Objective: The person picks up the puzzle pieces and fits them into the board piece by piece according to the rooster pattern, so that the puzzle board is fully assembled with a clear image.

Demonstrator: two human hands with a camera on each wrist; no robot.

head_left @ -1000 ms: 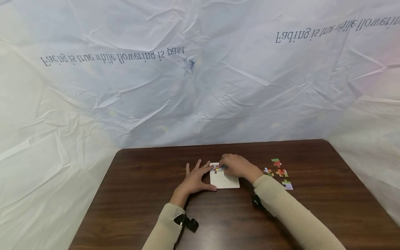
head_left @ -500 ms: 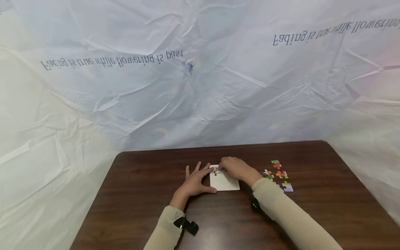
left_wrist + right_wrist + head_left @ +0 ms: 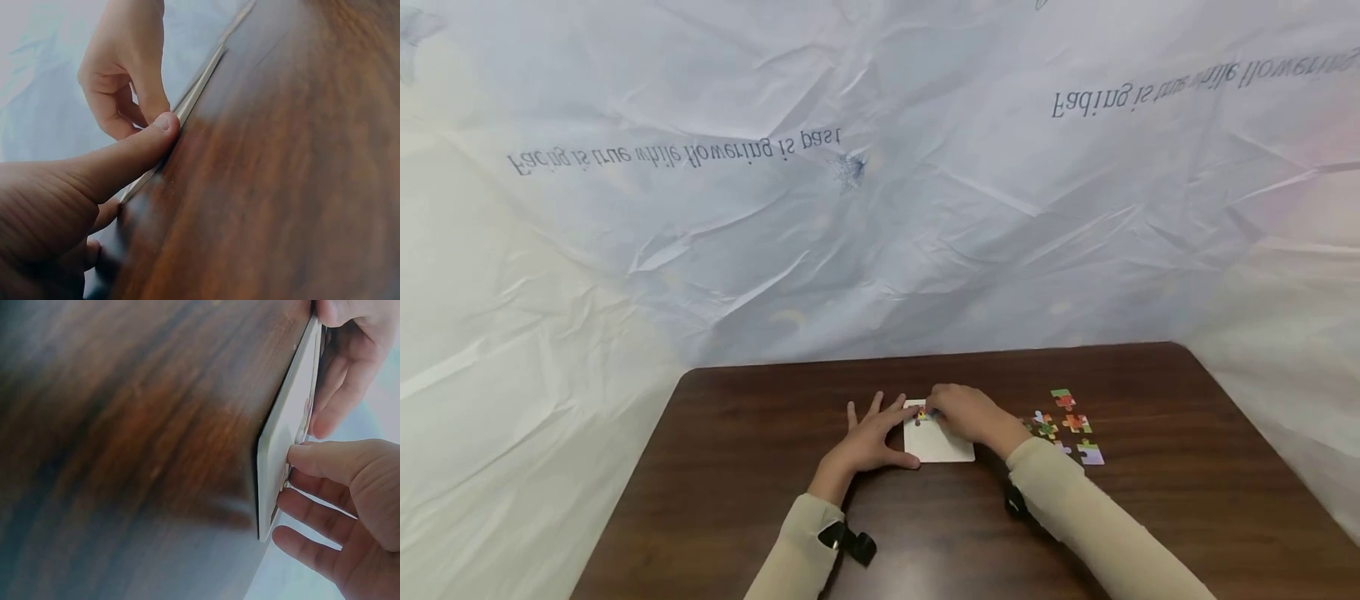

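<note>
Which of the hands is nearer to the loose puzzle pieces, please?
Right. The right hand lies just beside the loose puzzle pieces; the left hand rests beyond the white board.

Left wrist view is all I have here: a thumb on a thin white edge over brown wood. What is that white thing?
Observer: A white puzzle board lying flat on the dark wooden table; the left hand touches its left edge.
Operator: Any puzzle pieces around?
Observer: Yes, a cluster of loose coloured pieces lies on the table to the right of the board, apart from it.
Operator: Where is the other hand working?
Observer: The right hand is over the board's far left corner, fingers curled down onto a coloured piece there.
</note>
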